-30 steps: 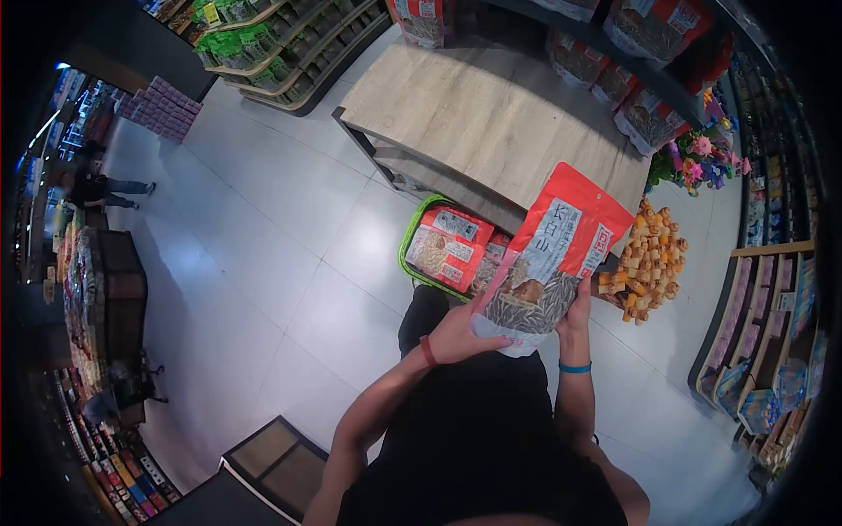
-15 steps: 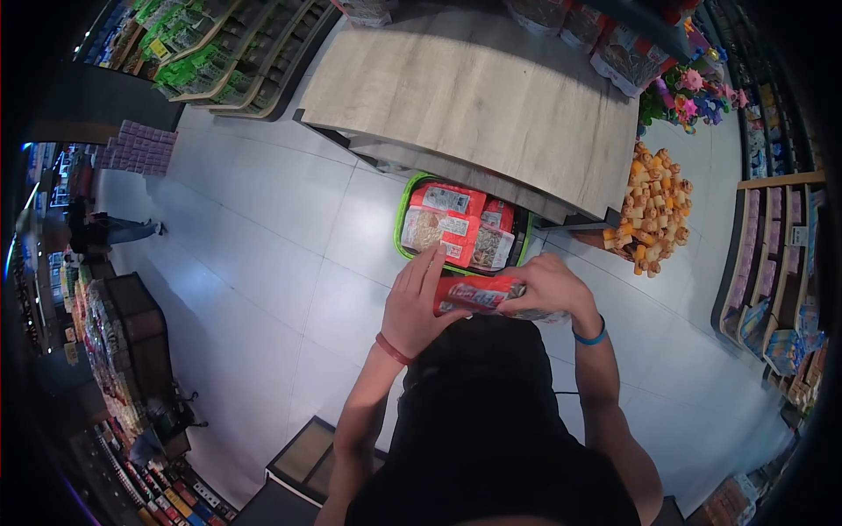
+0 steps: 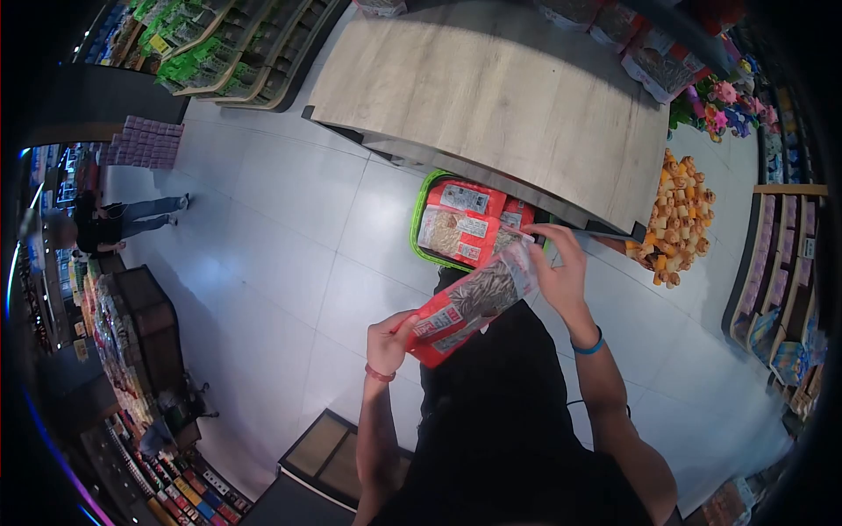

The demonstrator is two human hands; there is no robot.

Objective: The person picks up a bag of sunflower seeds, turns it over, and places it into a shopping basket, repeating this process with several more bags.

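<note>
A red bag with a clear window (image 3: pixel 478 298), showing dark, seed-like contents, is stretched out at a slant between my hands. My left hand (image 3: pixel 388 342) is closed on its lower left end, thumb on top. At the upper right end, my right hand (image 3: pixel 559 267) pinches the bag's edge. Just beyond the bag, a green-rimmed basket (image 3: pixel 417 215) stands on the floor and holds several red packs (image 3: pixel 460 230). The held bag hides part of the basket's near right side.
A wood-topped table (image 3: pixel 491 105) stands beyond the basket, with bags at its far edge. Brown and orange items (image 3: pixel 680 219) are piled to its right. Shelves (image 3: pixel 254 61) line both sides. Another person (image 3: pixel 114 219) stands at far left.
The bag has turned from edge-on to spread and slanted. My left hand has moved down and left to its lower end; my right hand has moved up to its upper end.
</note>
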